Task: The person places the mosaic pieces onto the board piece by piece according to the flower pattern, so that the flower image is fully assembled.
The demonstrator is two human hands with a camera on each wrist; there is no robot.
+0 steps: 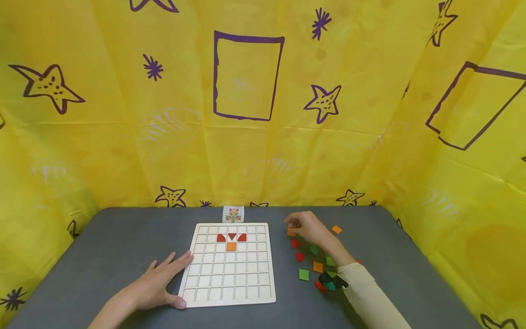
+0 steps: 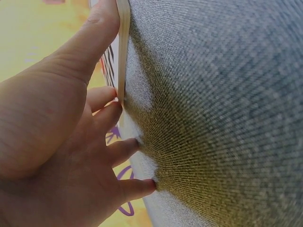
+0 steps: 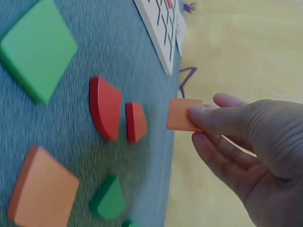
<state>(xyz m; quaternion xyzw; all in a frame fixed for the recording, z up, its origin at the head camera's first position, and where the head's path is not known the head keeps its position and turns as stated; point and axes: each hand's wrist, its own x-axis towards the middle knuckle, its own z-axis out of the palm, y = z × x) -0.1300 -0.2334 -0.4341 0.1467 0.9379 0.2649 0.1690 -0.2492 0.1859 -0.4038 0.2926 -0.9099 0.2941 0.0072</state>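
Note:
My right hand [image 1: 310,227] pinches an orange square tile [image 3: 182,115] between thumb and fingers, above the table right of the board's far end. A white grid board [image 1: 230,276] lies flat in the middle. On it sit an orange square [image 1: 231,246], a red triangle [image 1: 232,236] above that, and red quarter-round pieces [image 1: 221,238] on either side. My left hand [image 1: 158,283] is spread along the board's left edge, its thumb and forefinger touching the rim [image 2: 122,52]. The other fingers of that hand reach the cloth.
Right of the board lie several loose pieces: a green square [image 1: 303,274], an orange square [image 1: 318,267], red quarter-rounds [image 3: 105,109] and green shapes [image 3: 108,198]. Another orange tile [image 1: 337,229] lies farther back. A small pattern card [image 1: 233,214] sits behind the board. Yellow curtains [image 1: 246,160] surround the table.

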